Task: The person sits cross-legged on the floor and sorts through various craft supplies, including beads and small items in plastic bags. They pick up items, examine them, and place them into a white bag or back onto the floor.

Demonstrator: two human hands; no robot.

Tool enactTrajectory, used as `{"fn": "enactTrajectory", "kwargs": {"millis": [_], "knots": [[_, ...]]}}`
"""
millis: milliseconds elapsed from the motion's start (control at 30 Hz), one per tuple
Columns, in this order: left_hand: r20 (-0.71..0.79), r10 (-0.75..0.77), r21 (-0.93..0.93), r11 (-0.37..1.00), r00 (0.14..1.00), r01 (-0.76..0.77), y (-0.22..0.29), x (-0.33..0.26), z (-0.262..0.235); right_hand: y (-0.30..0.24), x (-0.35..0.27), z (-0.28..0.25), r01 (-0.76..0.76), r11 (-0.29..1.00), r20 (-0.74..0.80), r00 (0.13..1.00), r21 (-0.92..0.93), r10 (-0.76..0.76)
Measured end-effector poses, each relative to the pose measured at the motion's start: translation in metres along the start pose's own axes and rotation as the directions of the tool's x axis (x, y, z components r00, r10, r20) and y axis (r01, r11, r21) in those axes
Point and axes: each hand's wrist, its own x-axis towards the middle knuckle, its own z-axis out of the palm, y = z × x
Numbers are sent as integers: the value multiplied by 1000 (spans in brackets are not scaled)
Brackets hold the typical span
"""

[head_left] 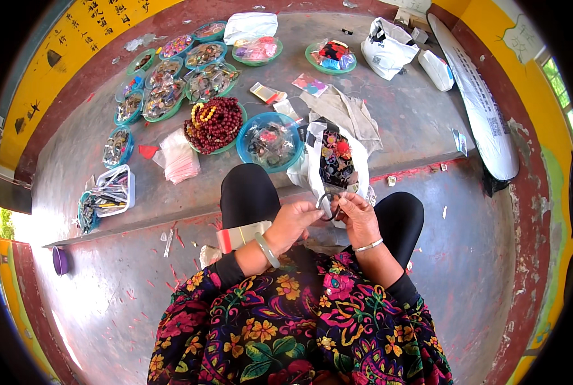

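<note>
In front of my lap, both hands pinch a thin dark ring-shaped band [325,206] between thumb and fingers. My left hand [294,222] is closed on its left side, and my right hand [357,217] is closed at its right side. Whether it is a hair tie or a bracelet I cannot tell. Just beyond my fingers stands an open white bag [359,165] holding dark, colourful flowery pieces [338,160]. A stack of small clear plastic bags with red tops [243,236] lies by my left wrist.
A raised concrete ledge [151,221] bears a blue basket [270,168] of bagged trinkets, dark red bead strings [217,125], pink plastic bags [178,157], several more filled baskets [164,95] and a beige cloth [344,115]. A long silver-wrapped panel [479,102] leans at right.
</note>
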Motion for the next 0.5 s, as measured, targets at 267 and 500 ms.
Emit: {"fn": "enactTrajectory", "kwargs": {"millis": [267,500], "knots": [[63,1,274,962,998,-18,5,-4,1,6,1,-5,25,994,23,999,-110,-23],[56,121,291,948,991,-132,-3,2,0,7,1,-6,9,1000,-24,1000,-15,-9]]}}
